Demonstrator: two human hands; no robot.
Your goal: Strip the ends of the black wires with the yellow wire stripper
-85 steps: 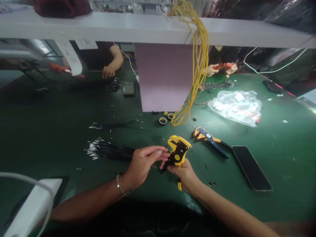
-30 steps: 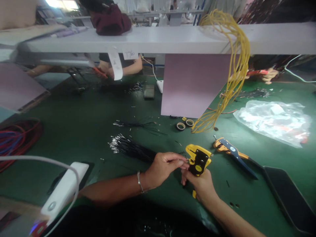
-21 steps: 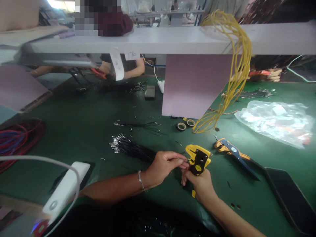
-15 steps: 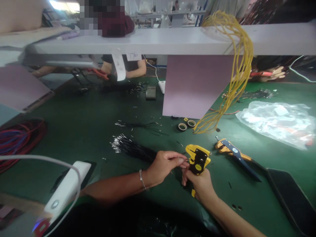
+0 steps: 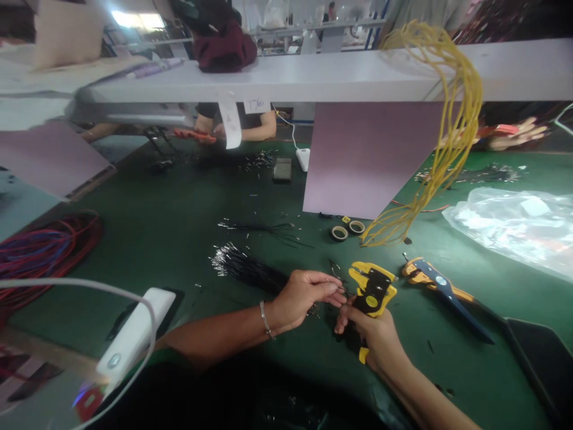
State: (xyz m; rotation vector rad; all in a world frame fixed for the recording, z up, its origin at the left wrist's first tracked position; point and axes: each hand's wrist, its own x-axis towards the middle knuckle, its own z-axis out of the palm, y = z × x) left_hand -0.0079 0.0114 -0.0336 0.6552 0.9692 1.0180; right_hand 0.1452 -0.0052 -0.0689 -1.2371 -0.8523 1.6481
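Wire [image 5: 343,289] pinched in left hand [image 5: 308,294], right hand [image 5: 375,328] wrapped round yellow pliers [image 5: 375,289] just beside; presenting wire to tool looks the step; next calls for steady lining-up.

yellow wires [image 5: 473,98] hang over a white shelf [image 5: 313,86], their lower ends near two tape rolls [image 5: 339,239].

1. Black wire bundle [image 5: 250,269] is crowding the left hand [image 5: 308,295] from the far left.
2. Yellow stripper [image 5: 372,288] is sitting dead right of that hand, blocking sideways moves.
3. Purple panel [image 5: 362,158] and dangling yellow wires [image 5: 463,128] are walling off straight ahead.
4. Bare green table [image 5: 156,239] is stretching between the bundle and red-blue coil [image 5: 54,242], leaving room.
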